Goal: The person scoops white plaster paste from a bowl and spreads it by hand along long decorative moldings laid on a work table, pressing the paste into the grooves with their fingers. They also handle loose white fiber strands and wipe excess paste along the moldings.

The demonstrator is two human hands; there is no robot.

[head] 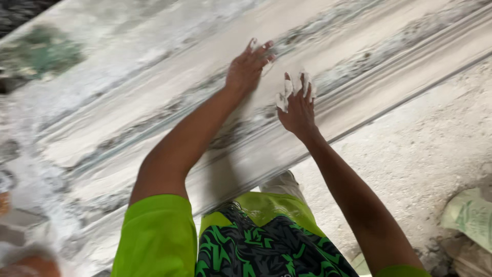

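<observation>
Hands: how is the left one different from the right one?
The left hand lies flat with its fingers together; the right hand has its fingers spread. The right hand's fingertips are caked in white stuff; the left hand's show only a little. The left hand reaches farther up. Both touch the pale molded slab.

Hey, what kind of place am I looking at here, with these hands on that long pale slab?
Probably a building site or plaster workshop. Both hands, left hand and right hand, press on a long moulded slab coated in white paste; dusty rough ground and a sack lie alongside.
</observation>
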